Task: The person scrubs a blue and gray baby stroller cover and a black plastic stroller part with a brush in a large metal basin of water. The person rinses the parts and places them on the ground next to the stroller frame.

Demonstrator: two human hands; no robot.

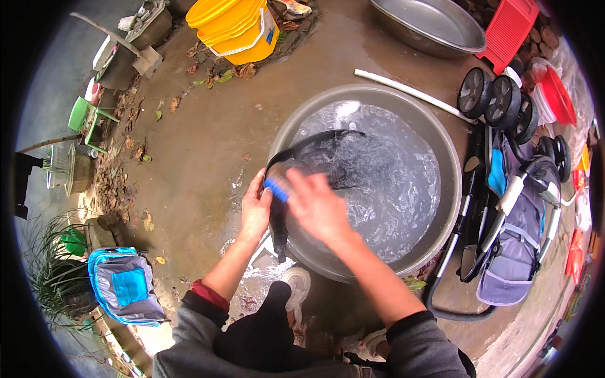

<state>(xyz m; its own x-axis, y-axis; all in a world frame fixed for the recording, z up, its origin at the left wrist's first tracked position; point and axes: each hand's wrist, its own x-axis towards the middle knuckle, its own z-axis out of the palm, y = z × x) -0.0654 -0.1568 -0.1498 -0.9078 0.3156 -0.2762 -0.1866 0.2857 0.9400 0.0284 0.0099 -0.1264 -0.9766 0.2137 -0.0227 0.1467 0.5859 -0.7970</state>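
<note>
A large round metal basin [451, 189] holds cloudy, rippling water. A piece of black material [307, 143] lies partly in the water and hangs over the basin's left rim. My left hand [255, 210] grips its edge there. My right hand [319, 203], blurred by motion, is closed around a brush [277, 189] with a blue part, against or just over the black material. The submerged end of the material cannot be made out.
A folded stroller [508, 241] lies right of the basin, with a white pipe [411, 90] behind. Yellow buckets [250, 38], another metal basin [437, 28] and a red washboard [508, 33] stand farther back. A blue-grey bag [127, 288] lies left on the wet ground.
</note>
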